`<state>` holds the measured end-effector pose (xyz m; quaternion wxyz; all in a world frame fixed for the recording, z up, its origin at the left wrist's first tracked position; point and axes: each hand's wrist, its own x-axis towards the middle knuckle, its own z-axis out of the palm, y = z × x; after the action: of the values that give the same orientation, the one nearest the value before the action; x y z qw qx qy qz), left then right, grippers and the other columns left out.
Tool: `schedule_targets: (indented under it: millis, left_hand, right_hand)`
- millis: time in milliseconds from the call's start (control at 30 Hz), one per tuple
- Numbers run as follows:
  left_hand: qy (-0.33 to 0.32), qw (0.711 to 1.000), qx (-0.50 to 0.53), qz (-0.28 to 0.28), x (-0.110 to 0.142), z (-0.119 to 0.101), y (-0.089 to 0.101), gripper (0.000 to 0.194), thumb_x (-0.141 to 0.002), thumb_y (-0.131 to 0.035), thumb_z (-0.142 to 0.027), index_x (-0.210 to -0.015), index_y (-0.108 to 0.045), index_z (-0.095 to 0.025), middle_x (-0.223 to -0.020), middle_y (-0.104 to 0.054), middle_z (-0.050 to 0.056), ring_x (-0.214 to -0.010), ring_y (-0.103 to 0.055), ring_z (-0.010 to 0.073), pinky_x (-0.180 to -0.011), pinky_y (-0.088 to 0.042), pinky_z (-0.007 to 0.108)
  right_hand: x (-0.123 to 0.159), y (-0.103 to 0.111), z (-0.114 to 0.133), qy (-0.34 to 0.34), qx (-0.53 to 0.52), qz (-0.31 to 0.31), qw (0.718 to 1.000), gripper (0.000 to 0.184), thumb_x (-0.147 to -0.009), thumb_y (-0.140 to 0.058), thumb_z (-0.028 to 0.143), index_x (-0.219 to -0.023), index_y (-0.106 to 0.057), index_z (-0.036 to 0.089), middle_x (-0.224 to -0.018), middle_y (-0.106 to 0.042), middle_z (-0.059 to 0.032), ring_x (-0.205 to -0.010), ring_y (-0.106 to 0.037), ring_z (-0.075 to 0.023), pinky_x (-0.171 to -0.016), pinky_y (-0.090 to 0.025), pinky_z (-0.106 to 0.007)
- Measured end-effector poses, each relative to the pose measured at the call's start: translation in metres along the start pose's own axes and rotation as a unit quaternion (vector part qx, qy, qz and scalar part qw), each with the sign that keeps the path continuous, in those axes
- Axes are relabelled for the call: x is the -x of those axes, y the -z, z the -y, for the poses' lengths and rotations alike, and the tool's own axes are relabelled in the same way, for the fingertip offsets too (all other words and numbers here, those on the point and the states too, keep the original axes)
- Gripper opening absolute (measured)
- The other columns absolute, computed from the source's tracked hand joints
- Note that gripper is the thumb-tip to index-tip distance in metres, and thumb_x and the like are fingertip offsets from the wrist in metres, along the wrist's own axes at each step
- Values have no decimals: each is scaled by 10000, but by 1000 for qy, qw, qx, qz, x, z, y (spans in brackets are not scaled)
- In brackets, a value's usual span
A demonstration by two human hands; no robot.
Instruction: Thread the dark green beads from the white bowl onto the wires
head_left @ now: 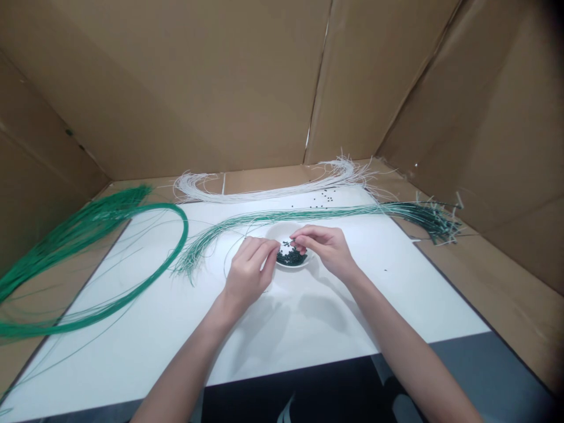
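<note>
My left hand (pixel 252 265) is closed in a pinch at the left rim of a small white bowl (pixel 288 228). A thin green strand (pixel 226 262) loops beside this hand and seems to run into its fingertips. My right hand (pixel 326 247) pinches over the bowl's right side, its fingertips close to the left ones. What lies between the right fingers is too small to make out. Small dark green bead-like pieces (pixel 291 257) are heaped at the near side of the bowl, with a few scattered higher up inside.
Behind the bowl lies a bundle of green strands (pixel 273 216) with dark, pale-tipped right ends. A white strand bundle (pixel 264 192) lies farther back. A large green coil (pixel 183 235) covers the left. Loose dark pieces (pixel 326 198) dot the white sheet (pixel 176 346). Cardboard walls (pixel 198 88) surround it.
</note>
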<state>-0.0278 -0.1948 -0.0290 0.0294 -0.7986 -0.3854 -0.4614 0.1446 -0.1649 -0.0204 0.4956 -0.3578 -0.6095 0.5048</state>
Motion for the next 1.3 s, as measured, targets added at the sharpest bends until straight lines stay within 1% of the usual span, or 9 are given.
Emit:
schedule_targets:
  millis: [333,567,733,867,1033,1100,1133,1233,1300]
  left_hand:
    - [-4,1000,-5,11,1,0,-1,158,-768,-504,-72,-892,-531,-168,-776,-588,35,-724,-503,134,-678,-421,270]
    - [15,1000,-3,9,0,-2,-2,138,-777,-496,-81,-875,-532,-172,-778,-597,29,-716,-497,131,-677,-420,264]
    - [23,1000,-8,6,0,-1,-1,125,-781,-492,-87,-865,-533,-170,-777,-598,30,-722,-495,131,-685,-421,260]
    - [23,999,-16,21,1,0,-2,110,-784,-493,-101,-860,-534,-171,-774,-600,28,-723,-497,134,-691,-410,264]
    - [37,996,-77,25,0,3,-1,70,-798,-483,-138,-814,-537,-180,-732,-604,8,-694,-497,135,-766,-368,304]
    - [51,994,-97,26,0,4,-1,73,-806,-472,-149,-804,-537,-181,-737,-610,3,-695,-503,133,-793,-351,311]
    - [59,992,-104,28,0,5,-1,76,-811,-466,-154,-803,-537,-182,-744,-612,1,-702,-509,132,-803,-345,313]
    - [83,989,-115,43,0,8,-2,93,-824,-449,-166,-800,-538,-183,-764,-615,-2,-728,-525,131,-827,-329,317]
    - [99,987,-118,48,0,11,-2,105,-830,-440,-178,-799,-540,-182,-766,-614,1,-741,-531,134,-833,-324,320]
  right_hand:
    - [-1,1,-4,77,127,33,988,122,-735,-592,267,-762,-676,182,-758,-648,-40,-672,-574,-130,-553,-452,-232]
    - [1,-3,-4,44,112,31,992,182,-704,-618,314,-824,-657,183,-813,-645,-38,-724,-583,-136,-617,-470,-246]
    - [1,-3,-3,47,114,25,992,152,-719,-595,303,-770,-641,167,-779,-641,-39,-718,-576,-139,-602,-461,-245]
    - [0,-2,-3,46,138,43,988,136,-734,-576,284,-755,-631,162,-766,-639,-35,-705,-572,-132,-606,-451,-240]
    - [-8,10,-5,18,178,58,982,266,-749,-554,317,-969,-591,172,-904,-639,-58,-797,-590,-152,-692,-467,-272]
    - [-14,15,-4,-2,242,105,965,287,-734,-569,285,-998,-583,173,-936,-639,-60,-810,-589,-159,-731,-460,-291]
    - [-17,16,-4,-12,286,142,948,300,-707,-598,267,-993,-589,179,-956,-636,-57,-831,-584,-169,-750,-453,-299]
    - [-28,11,1,-38,415,246,875,409,-619,-667,200,-1019,-588,198,-1022,-616,-55,-936,-545,-214,-789,-425,-309]
    - [-34,2,4,-49,481,288,827,482,-593,-671,156,-1063,-569,191,-1026,-607,-71,-964,-527,-235,-779,-418,-305]
